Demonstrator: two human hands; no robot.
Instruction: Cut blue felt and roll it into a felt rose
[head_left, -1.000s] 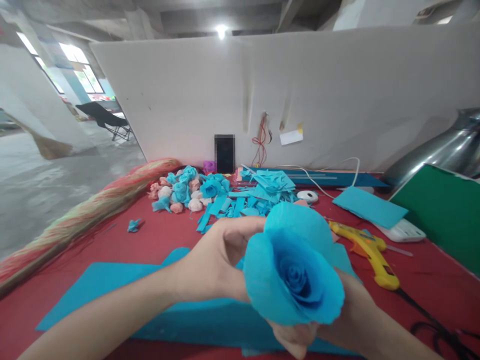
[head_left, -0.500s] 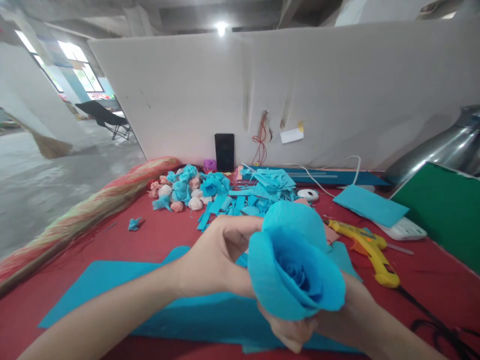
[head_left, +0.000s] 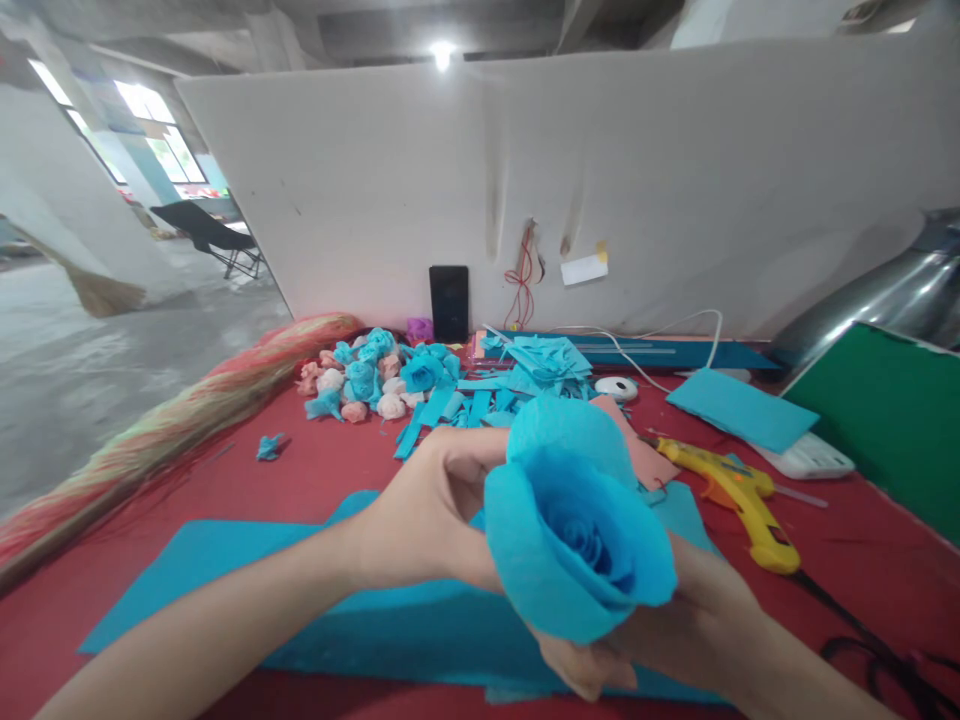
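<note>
I hold a bright blue, layered crepe-paper rose (head_left: 577, 540) over the blue paper sheets (head_left: 390, 625) on the red worktop (head_left: 232, 480). My left fingers (head_left: 484, 447) grip its petals from the 9 o'clock side; my right hand (head_left: 701, 615), partly hidden, closes round it from 4 o'clock. From the rose, a yellow glue gun (head_left: 739, 500) lies at 3 o'clock, its label too small for me to read, and small blue, pink and white paper roses (head_left: 362, 380) at 10 o'clock.
</note>
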